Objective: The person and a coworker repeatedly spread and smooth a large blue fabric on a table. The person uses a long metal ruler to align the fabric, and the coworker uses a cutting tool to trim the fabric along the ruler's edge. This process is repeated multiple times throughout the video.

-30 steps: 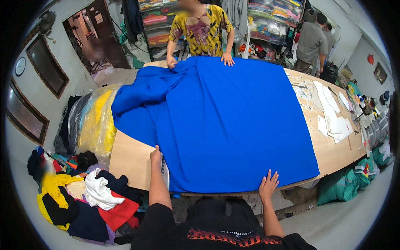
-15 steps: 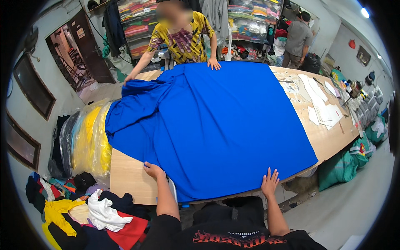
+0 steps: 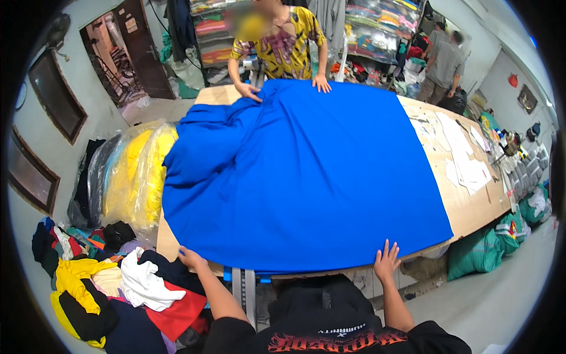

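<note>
A large sheet of blue fabric lies over most of the wooden table, smooth on the right and bunched in folds on the left. My left hand is at the fabric's near left edge, fingers closed on its border. My right hand rests at the near right edge, palm down, fingers spread on the cloth. Across the table a person in a yellow patterned top has one hand by the gathered folds and the other hand flat on the far edge.
White paper pattern pieces lie on the table's right end. Plastic-wrapped fabric rolls stand at the left, above a pile of loose clothes. Green sacks sit on the floor at right. Stocked shelves line the back.
My left hand has moved left and nearer, drawing the fabric's near left edge over the table. The other person's hand has shifted from the far left folds toward the middle. My right hand stays put.
</note>
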{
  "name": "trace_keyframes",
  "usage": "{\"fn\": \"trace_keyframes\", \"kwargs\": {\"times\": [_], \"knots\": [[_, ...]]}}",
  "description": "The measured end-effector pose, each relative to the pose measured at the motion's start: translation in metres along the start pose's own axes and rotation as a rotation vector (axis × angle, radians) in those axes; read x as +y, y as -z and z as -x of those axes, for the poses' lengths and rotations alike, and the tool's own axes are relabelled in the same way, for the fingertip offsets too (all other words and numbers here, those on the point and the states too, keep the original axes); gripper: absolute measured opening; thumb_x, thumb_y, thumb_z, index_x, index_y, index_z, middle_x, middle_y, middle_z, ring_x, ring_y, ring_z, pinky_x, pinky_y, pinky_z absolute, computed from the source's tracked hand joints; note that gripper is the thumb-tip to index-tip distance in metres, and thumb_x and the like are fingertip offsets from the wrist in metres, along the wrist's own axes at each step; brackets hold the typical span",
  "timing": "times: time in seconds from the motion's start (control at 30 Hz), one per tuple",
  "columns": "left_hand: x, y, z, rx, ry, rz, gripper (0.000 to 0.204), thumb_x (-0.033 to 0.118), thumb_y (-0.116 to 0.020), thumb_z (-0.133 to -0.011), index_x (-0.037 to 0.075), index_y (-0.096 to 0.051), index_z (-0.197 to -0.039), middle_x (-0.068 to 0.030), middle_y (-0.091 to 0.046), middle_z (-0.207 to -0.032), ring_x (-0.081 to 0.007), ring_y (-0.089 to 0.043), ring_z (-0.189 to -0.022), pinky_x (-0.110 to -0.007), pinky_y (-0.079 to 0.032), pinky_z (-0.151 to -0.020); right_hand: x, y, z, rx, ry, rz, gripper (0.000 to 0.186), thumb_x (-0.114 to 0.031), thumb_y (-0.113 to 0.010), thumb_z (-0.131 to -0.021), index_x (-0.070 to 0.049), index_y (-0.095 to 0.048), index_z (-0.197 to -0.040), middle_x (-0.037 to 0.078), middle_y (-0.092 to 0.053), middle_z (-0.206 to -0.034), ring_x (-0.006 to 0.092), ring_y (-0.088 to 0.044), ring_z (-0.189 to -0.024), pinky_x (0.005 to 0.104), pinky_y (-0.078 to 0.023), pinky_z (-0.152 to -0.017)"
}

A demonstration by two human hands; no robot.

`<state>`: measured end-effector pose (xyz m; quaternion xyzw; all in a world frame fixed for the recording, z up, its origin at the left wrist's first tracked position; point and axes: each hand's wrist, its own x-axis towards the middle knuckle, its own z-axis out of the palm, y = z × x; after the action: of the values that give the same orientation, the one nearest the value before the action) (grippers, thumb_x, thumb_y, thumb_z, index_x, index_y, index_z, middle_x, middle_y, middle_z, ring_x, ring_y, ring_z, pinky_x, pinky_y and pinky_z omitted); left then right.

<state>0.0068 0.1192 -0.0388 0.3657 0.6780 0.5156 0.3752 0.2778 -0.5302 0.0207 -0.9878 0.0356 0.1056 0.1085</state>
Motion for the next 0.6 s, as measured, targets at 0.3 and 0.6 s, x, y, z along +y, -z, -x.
{"fn": "trace_keyframes", "kwargs": {"times": [0.3,0.6], "knots": [[-0.072,0.019,0.025,-0.318,-0.264,-0.364,0.044,0.030,-0.066,-0.099,-0.010,-0.066,-0.116,-0.0303,-0.071,-0.115,-0.0483,-0.067,-0.106,-0.051,-0.050,-0.094,-0.010,0.002,-0.012,0.272,0.132,-0.012,0.069,-0.024,-0.058,-0.100,-0.010,-0.033,-0.163,0.031,-0.024,-0.166,0.0533,-0.022,-0.153,0.0636,-0.018,-0.124],[-0.064,0.024,0.004,-0.442,0.208,-0.064,0.053,0.038,-0.049,-0.111,-0.003,-0.053,-0.145,-0.0172,-0.064,-0.137,-0.0304,-0.067,-0.110,-0.039,-0.057,-0.089,0.018,-0.020,-0.068,0.281,0.131,-0.047,0.064,-0.039,-0.042,-0.111,-0.012,-0.025,-0.166,0.032,-0.016,-0.169,0.0487,-0.017,-0.157,0.0592,-0.017,-0.126]]}}
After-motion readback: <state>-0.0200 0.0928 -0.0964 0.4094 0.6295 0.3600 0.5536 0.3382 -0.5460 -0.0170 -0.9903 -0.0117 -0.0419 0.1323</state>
